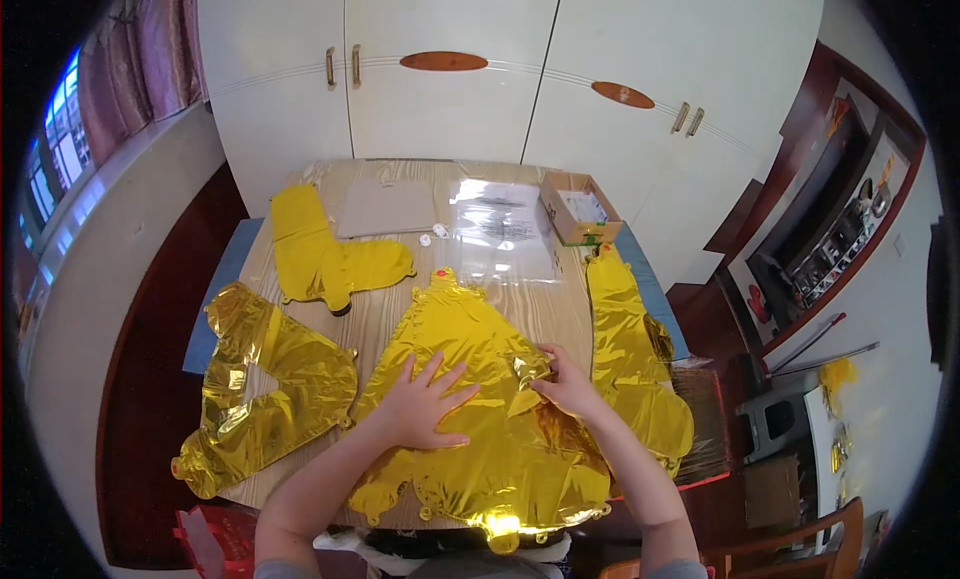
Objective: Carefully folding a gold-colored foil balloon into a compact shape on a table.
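Hands, left (425, 407) and right (568, 384), press one of four gold foil balloons (470, 379).

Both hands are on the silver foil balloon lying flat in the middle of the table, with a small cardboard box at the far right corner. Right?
Not quite: the foil balloon is gold, not silver, as the head view shows. The left hand and right hand rest on it, and the cardboard box is at the far right corner.
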`<action>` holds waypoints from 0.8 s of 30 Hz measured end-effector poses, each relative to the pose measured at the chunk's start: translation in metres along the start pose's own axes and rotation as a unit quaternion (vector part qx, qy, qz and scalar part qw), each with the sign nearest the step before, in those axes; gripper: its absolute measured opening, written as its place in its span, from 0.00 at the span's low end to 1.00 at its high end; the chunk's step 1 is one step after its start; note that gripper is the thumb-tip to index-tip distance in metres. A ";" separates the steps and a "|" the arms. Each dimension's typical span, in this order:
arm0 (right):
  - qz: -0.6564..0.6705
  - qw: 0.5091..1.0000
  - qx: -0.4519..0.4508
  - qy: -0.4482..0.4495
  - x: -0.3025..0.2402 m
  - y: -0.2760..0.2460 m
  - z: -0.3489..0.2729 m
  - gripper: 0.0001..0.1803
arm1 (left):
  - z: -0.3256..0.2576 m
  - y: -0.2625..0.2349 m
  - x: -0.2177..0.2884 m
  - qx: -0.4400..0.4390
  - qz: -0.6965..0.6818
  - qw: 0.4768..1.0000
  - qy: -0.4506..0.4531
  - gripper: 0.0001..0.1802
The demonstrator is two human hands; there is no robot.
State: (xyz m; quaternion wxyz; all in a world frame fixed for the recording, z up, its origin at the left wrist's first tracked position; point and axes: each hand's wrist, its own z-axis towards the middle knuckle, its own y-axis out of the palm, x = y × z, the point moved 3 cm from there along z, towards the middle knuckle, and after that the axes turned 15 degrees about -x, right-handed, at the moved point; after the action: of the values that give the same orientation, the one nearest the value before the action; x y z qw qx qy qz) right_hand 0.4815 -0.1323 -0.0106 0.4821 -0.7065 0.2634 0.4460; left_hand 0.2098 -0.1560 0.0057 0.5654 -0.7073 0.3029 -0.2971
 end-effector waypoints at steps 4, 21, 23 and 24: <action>-0.003 1.000 0.000 -0.009 0.010 0.000 0.002 0.34 | 0.000 0.001 -0.001 0.003 -0.001 1.000 0.006 0.47; 0.156 0.986 -0.037 0.036 -0.007 0.007 -0.004 0.35 | -0.002 0.001 -0.001 0.026 0.008 1.000 0.013 0.46; 0.325 0.945 -0.012 0.038 -0.018 0.012 -0.008 0.35 | -0.001 0.001 -0.001 0.020 0.010 1.000 0.012 0.46; 0.405 0.913 0.000 0.039 -0.022 0.013 -0.009 0.34 | -0.001 0.001 -0.001 0.018 0.011 1.000 0.012 0.46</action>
State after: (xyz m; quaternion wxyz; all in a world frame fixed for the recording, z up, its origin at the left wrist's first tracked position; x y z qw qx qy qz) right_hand 0.4642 -0.1471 0.0046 0.2494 -0.5561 0.5458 0.5751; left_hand 0.2084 -0.1562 0.0047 0.5776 -0.6902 0.3117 -0.3046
